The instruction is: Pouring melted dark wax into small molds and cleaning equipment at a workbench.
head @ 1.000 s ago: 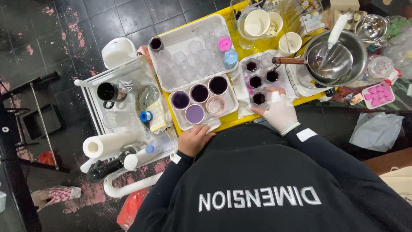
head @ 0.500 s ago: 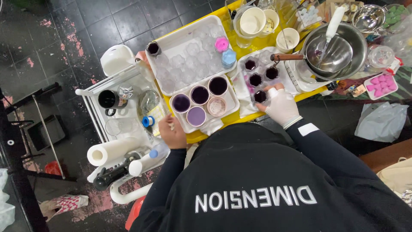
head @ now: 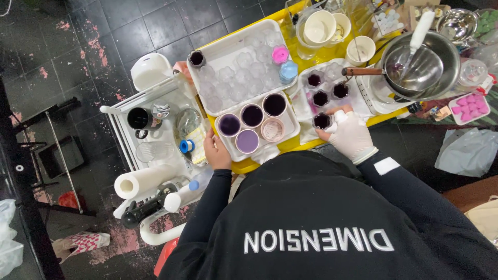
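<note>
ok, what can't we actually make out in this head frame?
Head view only:
- Left hand: fingertips hidden past the white tray edge; contact unclear.
- Right hand: gloved, fingers partly hidden behind the small dark cup; grip uncertain.
- Steel bowl: contents hidden by a strainer.
- Top-right items: cut by the frame edge.

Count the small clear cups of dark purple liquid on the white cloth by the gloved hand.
4: one held by the right hand at the cloth's near edge, one above it, one to the right, one at the far left. None looks hidden.

Makeshift food-prep kitchen, steel pan (head: 423, 65), filled cups (head: 252, 115) (tiled floor (head: 78, 46))
</note>
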